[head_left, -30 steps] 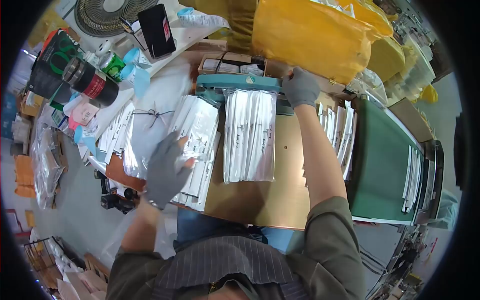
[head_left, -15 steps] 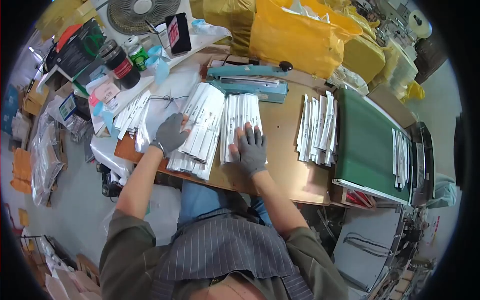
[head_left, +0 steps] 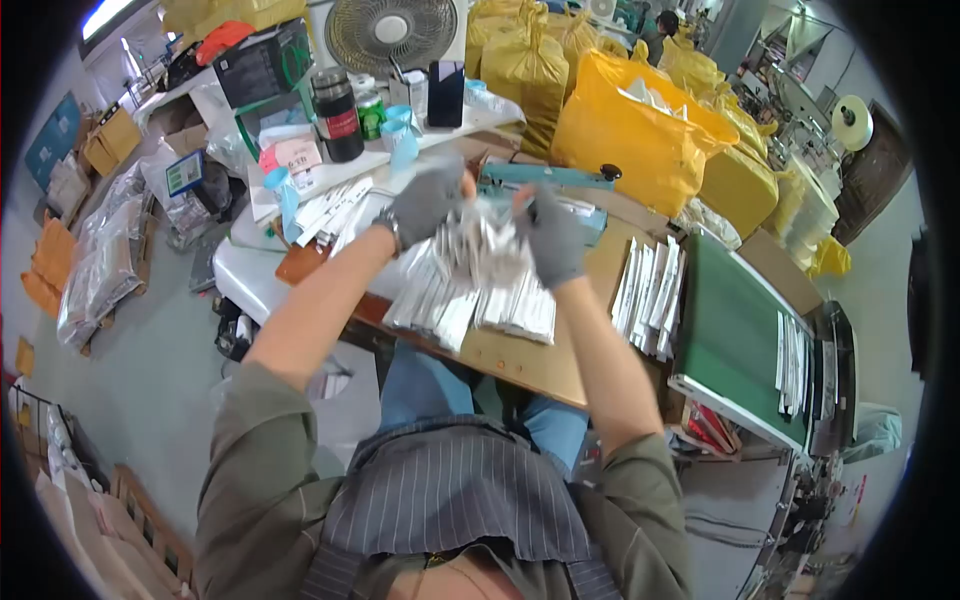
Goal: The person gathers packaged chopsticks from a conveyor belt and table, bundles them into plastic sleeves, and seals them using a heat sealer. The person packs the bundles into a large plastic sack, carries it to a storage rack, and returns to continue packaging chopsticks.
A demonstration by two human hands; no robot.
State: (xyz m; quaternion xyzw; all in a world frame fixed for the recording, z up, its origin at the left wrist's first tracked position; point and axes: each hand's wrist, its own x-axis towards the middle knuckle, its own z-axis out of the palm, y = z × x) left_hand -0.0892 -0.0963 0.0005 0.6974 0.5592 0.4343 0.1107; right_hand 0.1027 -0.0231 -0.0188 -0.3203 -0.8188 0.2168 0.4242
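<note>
Two side-by-side stacks of slim white printed packets [head_left: 520,312] lie on the wooden table in front of me. Both gloved hands are raised over their far ends, facing each other. My left hand [head_left: 428,208] is on the left, blurred, with its bare fingertips curled inward. Opposite it, my right hand [head_left: 552,240] has its thumb and fingers bent together. Between them is a smeared, whitish, shiny patch [head_left: 485,240] that looks gripped at both sides; what it is I cannot make out. Behind the hands stands a blue bar sealer [head_left: 550,178], partly hidden.
More packets [head_left: 648,295] lie right of the stacks, beside a green conveyor belt [head_left: 735,320] carrying another bundle [head_left: 793,362]. At the back left, a white shelf holds a dark bottle [head_left: 338,118], a phone [head_left: 445,95] and blue tape. A yellow sack [head_left: 630,135] stands behind.
Both hands have lifted off the packet stacks and moved away from me, closer together above the far ends. The camera view has tilted up, showing more of the room behind.
</note>
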